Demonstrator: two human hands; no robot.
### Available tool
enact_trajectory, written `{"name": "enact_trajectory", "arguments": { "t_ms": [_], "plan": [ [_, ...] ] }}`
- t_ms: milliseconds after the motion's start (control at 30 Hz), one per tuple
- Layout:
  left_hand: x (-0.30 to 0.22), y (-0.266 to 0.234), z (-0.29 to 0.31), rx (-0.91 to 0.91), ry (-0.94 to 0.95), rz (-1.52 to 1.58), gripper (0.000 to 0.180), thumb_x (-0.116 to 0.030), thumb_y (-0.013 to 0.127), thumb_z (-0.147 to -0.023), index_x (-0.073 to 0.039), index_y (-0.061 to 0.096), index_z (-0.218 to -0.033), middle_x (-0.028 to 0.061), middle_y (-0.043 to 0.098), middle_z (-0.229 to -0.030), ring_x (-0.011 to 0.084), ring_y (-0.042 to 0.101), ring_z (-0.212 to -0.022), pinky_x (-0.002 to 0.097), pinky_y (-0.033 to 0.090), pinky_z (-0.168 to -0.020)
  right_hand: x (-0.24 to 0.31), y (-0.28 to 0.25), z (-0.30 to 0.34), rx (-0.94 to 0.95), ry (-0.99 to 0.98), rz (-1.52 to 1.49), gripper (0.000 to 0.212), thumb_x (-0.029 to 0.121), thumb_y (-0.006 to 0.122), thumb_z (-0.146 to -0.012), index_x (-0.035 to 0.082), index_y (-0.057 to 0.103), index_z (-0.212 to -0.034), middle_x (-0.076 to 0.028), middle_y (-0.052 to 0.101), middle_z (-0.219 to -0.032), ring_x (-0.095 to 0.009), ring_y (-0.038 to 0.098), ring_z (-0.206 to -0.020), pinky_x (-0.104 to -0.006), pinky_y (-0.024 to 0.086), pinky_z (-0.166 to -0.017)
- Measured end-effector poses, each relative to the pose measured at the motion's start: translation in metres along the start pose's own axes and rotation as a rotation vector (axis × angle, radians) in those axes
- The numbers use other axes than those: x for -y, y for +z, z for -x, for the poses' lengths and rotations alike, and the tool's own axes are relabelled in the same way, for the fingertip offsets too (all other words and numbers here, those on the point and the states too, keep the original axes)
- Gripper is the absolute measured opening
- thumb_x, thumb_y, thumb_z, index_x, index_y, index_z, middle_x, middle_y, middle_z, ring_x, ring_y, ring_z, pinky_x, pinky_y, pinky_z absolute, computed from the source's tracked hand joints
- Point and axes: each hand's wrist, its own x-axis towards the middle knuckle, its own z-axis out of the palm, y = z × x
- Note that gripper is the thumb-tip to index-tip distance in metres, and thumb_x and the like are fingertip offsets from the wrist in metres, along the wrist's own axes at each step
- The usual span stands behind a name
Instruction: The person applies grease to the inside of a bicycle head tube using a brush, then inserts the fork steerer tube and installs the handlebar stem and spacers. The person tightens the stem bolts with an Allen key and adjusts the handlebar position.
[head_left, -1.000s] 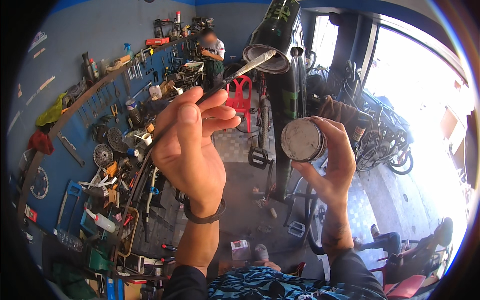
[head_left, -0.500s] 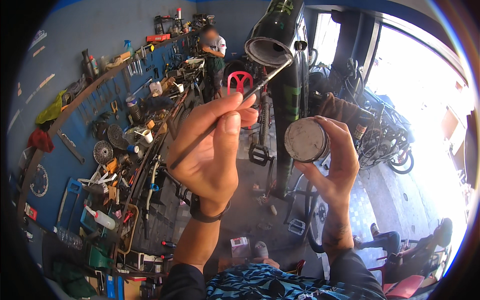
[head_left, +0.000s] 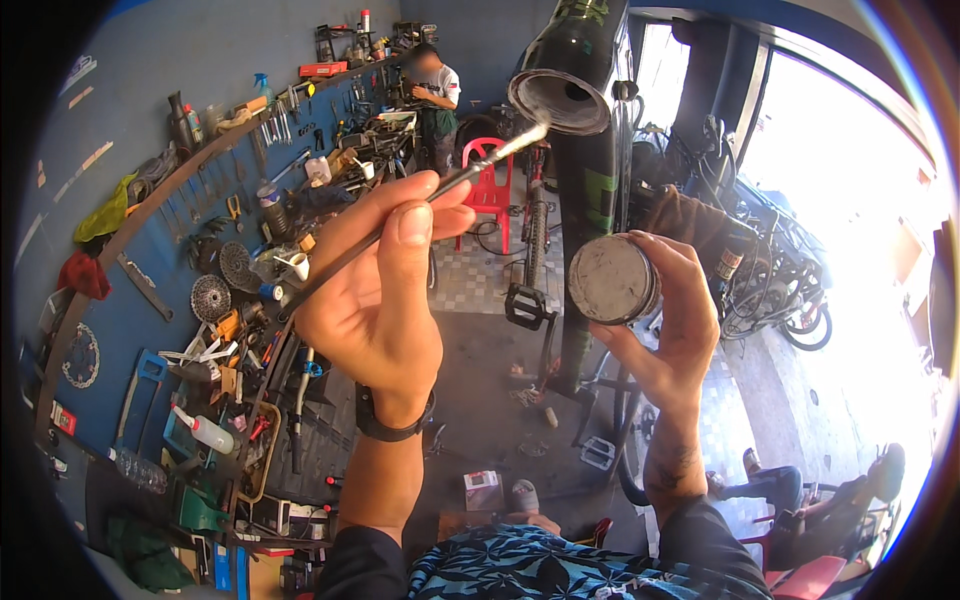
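Black brush [head_left: 400, 215] pinched in raised left hand [head_left: 385, 290], right hand [head_left: 670, 320] gripping round tin [head_left: 612, 280]

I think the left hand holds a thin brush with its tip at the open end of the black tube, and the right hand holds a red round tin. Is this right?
Not quite. In the head view the round tin in the right hand is grey, not red. The rest stands: the left hand holds the thin brush, its tip at the open end of the black tube.

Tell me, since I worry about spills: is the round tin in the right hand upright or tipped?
Tipped. The tin lies on its side in the right hand, its round grey face turned toward the camera.
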Motion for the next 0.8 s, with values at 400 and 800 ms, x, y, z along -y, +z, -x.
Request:
{"name": "enact_trajectory", "arguments": {
  "t_ms": [400,800],
  "plan": [
    [0.019,0.005,-0.007,-0.086,-0.528,0.402,0.034,-0.021,0.062,-0.107,0.010,0.066,-0.119,0.0235,0.077,-0.100,0.0252,0.078,-0.079,0.0379,0.067,-0.073,0.000,0.000,-0.001,0.014,-0.009,0.010,0.070,0.015,0.093,-0.069,-0.002,0.066,-0.131,-0.020,0.068,-0.127,-0.031,0.068,-0.118,-0.0406,0.052,-0.103],
    [0.023,0.007,-0.007,-0.126,-0.495,0.300,0.033,-0.020,0.062,-0.107,0.010,0.066,-0.119,0.0227,0.077,-0.099,0.0235,0.077,-0.076,0.0358,0.067,-0.073,-0.001,-0.002,-0.001,0.011,-0.006,0.011,0.071,0.016,0.094,-0.069,-0.002,0.066,-0.131,-0.019,0.068,-0.127,-0.030,0.069,-0.117,-0.0403,0.052,-0.103]
  ]
}}
